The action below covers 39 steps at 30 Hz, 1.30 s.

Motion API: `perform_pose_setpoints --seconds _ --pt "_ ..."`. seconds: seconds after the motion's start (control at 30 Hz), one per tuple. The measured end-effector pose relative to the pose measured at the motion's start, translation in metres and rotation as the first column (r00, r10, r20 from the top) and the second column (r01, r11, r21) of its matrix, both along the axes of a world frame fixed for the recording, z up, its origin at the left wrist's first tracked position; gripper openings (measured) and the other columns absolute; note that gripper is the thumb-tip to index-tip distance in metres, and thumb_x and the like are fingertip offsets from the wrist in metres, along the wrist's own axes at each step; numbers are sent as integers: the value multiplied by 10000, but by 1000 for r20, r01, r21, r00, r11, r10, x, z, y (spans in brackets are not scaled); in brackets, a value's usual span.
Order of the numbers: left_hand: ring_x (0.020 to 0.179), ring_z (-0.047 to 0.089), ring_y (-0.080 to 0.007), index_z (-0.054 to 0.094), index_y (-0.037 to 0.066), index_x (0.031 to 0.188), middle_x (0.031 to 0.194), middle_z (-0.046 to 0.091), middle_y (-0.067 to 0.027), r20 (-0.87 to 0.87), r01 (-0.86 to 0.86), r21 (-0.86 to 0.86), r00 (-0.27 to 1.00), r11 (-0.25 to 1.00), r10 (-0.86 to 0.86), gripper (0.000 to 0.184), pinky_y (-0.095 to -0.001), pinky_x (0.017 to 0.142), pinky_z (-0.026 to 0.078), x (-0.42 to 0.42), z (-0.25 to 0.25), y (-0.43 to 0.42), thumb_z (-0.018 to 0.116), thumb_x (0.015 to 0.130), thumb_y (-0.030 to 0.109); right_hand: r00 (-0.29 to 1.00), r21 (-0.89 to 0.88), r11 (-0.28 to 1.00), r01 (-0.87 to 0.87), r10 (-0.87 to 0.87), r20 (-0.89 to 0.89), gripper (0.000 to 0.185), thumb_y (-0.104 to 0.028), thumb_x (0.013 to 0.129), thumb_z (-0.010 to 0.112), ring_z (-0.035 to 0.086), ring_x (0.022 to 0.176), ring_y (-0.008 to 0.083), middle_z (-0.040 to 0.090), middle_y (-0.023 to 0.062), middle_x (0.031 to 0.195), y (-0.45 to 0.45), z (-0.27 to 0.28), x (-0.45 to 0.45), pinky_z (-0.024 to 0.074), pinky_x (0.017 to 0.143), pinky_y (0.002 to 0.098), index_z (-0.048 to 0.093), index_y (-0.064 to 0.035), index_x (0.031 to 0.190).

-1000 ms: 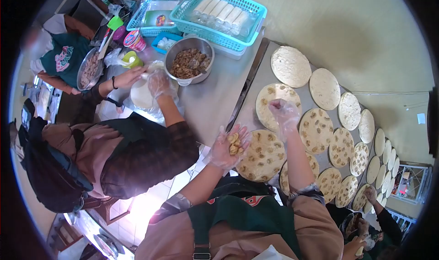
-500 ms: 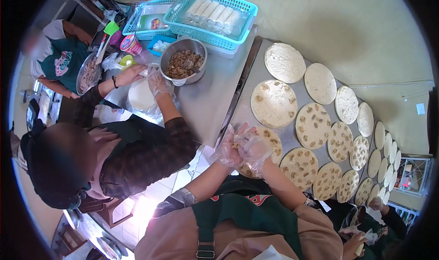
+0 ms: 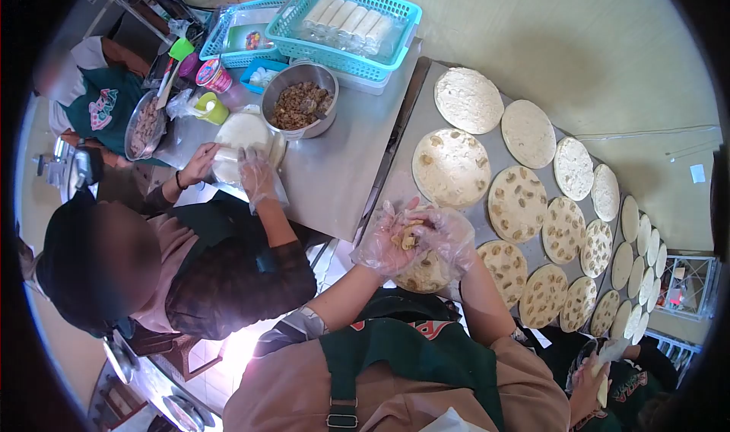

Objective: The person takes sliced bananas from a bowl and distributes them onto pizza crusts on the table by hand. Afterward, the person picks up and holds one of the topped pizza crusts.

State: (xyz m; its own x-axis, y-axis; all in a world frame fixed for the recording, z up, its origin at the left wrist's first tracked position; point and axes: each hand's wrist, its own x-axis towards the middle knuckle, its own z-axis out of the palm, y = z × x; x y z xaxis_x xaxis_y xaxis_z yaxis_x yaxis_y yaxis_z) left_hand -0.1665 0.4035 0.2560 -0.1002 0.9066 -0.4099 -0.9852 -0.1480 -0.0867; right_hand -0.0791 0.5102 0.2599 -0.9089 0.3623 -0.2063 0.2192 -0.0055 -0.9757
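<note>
My left hand (image 3: 386, 240), in a clear plastic glove, is cupped palm up around a small heap of tan topping pieces (image 3: 411, 236). My right hand (image 3: 450, 238), gloved too, curls in from the other side with its fingertips at the heap; what it pinches is hidden. Under both hands lies a round dough base (image 3: 423, 274), partly covered by them. Beside it are a base with several pieces near its edge (image 3: 452, 168) and a fully dotted one (image 3: 502, 268).
More round bases (image 3: 528, 134) cover the grey table (image 3: 395, 181) to the right. On the left, a co-worker's gloved hand (image 3: 258, 177) touches stacked white sheets (image 3: 242, 131). Nearby stand a pot of brown filling (image 3: 303, 105) and a turquoise basket of white rolls (image 3: 346, 21). Another person works at lower right.
My hands have shifted slightly right, and the topping pieces show more in my left palm. The co-worker's hands have moved down from the cup onto the white sheets.
</note>
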Motion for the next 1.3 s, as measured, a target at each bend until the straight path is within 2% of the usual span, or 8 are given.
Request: perform_pose_setpoints --seconds 0.13,0.17,0.23,0.47,0.73,0.87,0.93,1.3 --pt "917 497 -227 357 130 1205 1077 475 -105 115 -13 105 993 994 1 537 -380 864 385 0 -22 -4 329 813 495 986 -491 856 161 -163 40 260 -50 778 505 544 762 164 555 80 822 3 16 3 445 668 232 512 10 1031" --pt "920 497 -228 356 130 1205 1078 472 -107 114 -12 120 993 993 -2 529 -383 872 380 1 -26 -5 343 813 486 985 -488 857 164 -166 40 260 -50 778 505 544 762 164 555 80 822 4 18 3 445 668 232 512 10 1031" --pt "923 497 -229 356 131 1205 1080 469 -110 113 -1 141 993 990 -15 522 -386 879 376 1 -32 -8 358 813 477 976 -715 669 200 -202 85 279 -44 784 481 544 751 164 555 103 839 9 21 4 451 661 234 486 22 1055" --pt "1125 356 -279 362 112 1200 1218 371 -108 65 -44 -93 997 995 50 519 -416 919 330 -1 -36 -28 404 806 447 960 -744 614 265 -243 141 270 -52 777 475 518 685 124 544 78 797 19 -8 13 429 588 211 495 13 1038" --pt "1186 274 -263 365 100 1199 1283 293 -80 -20 -105 -53 994 993 104 511 -401 953 278 -13 -44 -57 450 796 404 870 -208 868 450 -374 321 233 -172 795 514 484 623 73 536 12 742 45 -67 19 397 549 189 525 -24 974" --pt "1186 278 -263 366 106 1199 1281 300 -82 6 -125 -60 992 990 126 497 -403 953 278 -17 -40 -59 440 803 396 867 -139 889 435 -373 331 228 -201 768 550 497 605 86 556 20 713 58 -80 12 408 542 212 565 -29 917" --pt "1183 285 -261 365 112 1201 1279 307 -82 -7 -119 -51 993 992 119 493 -404 952 279 -18 -36 -59 440 804 393 794 185 920 347 -393 464 213 -216 737 577 514 616 93 577 41 707 65 -90 3 420 546 239 597 -44 861" --pt "1168 305 -256 377 123 1194 1249 348 -79 26 -146 -63 989 987 148 480 -409 943 292 -19 -38 -69 444 802 390 805 528 848 49 -347 481 207 -236 685 590 566 767 231 602 103 799 74 -88 -47 424 696 329 614 -83 822"
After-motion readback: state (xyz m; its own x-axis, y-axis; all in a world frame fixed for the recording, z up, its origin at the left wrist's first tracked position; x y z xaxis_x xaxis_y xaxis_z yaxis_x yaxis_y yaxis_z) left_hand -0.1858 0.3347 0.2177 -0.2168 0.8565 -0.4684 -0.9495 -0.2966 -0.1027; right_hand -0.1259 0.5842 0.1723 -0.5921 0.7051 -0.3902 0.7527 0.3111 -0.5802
